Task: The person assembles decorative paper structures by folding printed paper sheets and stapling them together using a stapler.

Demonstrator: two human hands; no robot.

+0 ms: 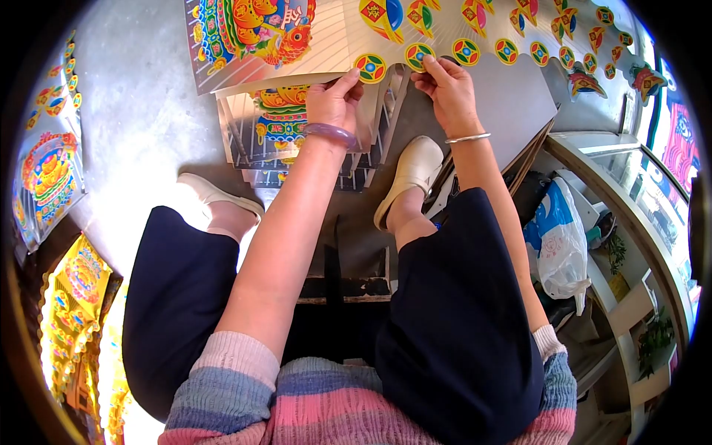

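Both hands are at the near edge of a shiny printed foil sheet [331, 46], which carries colourful pictures and a row of round coin-like emblems. My left hand [337, 104], a purple bangle [331, 134] on its wrist, pinches the edge beside a round emblem [370, 68]. Thumb and fingers of my right hand [451, 96] close on the edge by the neighbouring emblem [419, 56]. A silver bangle [468, 139] circles that wrist. Beneath the held sheet lie several similar printed sheets [278, 130], partly covered by it and by my left arm.
A plain grey board [512, 107] lies under the sheet's right part. To the right are a glass-topped cabinet [604, 148] and a white-and-blue plastic bag [560, 245]. More printed sheets [50, 167] and yellow decorations [74, 289] lie at the left. My shoes rest on the floor [141, 111].
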